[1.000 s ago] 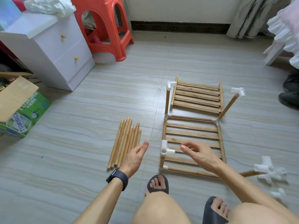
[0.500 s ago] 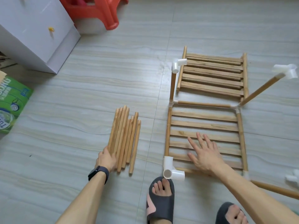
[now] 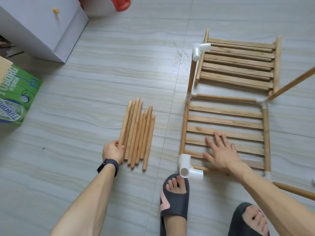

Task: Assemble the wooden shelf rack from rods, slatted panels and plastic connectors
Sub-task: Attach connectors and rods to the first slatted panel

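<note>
Both hands are low over the floor, each at its own group of parts. The left hand, with a dark watch on the wrist, is at the near end of the loose rods, which lie side by side in a flat row to the left of the frame; its thumb and fingers curl around the near end of the leftmost rod. The right hand holds nothing: it lies flat, fingers straight and spread, on the near slats of the slatted panel. This panel lies on the floor between rods joined at the corners by white connectors. One three-way connector sits on the near left corner, just left of the right hand and touching the toes in a dark slipper. At the far left corner an upright rod carries another connector. Behind the frame, well apart from both hands, a stack of slatted panels lies on the floor. At the left edge stand a white cabinet and a green box.
</note>
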Available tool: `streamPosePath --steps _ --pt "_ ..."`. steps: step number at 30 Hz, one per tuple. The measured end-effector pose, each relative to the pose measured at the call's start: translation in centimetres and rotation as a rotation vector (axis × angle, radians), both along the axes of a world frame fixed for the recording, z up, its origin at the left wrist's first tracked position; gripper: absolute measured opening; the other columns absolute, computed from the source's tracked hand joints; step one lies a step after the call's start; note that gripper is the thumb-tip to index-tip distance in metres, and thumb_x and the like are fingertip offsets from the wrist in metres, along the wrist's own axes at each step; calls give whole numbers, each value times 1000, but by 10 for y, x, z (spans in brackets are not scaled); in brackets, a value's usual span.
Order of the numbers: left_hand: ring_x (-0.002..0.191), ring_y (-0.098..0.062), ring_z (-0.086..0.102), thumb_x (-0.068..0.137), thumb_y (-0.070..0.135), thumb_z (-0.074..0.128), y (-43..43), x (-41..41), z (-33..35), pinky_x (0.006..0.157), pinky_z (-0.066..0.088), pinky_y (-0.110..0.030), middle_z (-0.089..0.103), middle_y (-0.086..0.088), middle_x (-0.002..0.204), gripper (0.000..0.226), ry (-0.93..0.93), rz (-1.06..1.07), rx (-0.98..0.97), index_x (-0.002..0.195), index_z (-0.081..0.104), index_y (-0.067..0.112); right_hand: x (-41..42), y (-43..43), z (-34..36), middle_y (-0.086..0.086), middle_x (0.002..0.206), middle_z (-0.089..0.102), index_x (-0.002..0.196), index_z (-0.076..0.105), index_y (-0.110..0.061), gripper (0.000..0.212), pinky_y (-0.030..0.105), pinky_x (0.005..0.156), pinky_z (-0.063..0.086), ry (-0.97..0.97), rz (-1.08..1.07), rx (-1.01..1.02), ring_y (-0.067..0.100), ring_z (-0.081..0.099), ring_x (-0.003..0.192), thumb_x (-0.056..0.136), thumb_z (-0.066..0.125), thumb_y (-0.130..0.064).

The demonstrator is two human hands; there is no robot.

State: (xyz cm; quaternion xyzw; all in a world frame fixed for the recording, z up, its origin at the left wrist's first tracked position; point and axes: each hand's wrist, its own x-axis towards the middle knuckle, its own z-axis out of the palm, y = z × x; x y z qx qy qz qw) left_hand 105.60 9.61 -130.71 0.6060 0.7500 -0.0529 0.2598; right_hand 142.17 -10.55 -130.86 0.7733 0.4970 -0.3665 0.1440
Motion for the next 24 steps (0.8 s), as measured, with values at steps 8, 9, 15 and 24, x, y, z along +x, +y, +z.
streamPosePath --steps 8,9,15,24 --pt "85 -14 55 93 21 68 -36 46 107 82 52 -32 53 0 103 32 -353 -257 397 126 68 18 -20 8 116 -5 123 67 147 43 -24 80 40 99 50 473 -622 508 16 63 112 84 52 -72" --pt "83 -12 54 92 19 69 -46 56 125 77 53 -28 53 2 102 33 -424 -341 471 125 68 19 -24 4 139 -7 114 71 144 46 -25 79 39 91 54 568 -690 558 13 67 103 81 55 -73" --pt "75 -9 57 87 21 71 -90 141 226 57 43 -18 64 -4 104 32 -557 -1066 843 119 72 23 -42 -35 249 9 89 72 115 69 -20 47 25 59 55 1144 -1007 895 17 66 65 82 66 -53" --pt "123 -12 44 97 38 60 -144 146 220 93 40 -26 43 9 134 63 -798 -454 -205 151 30 27 -45 -134 248 10 66 65 78 68 -8 23 23 50 53 931 -1543 1033 14 59 52 93 67 -25"
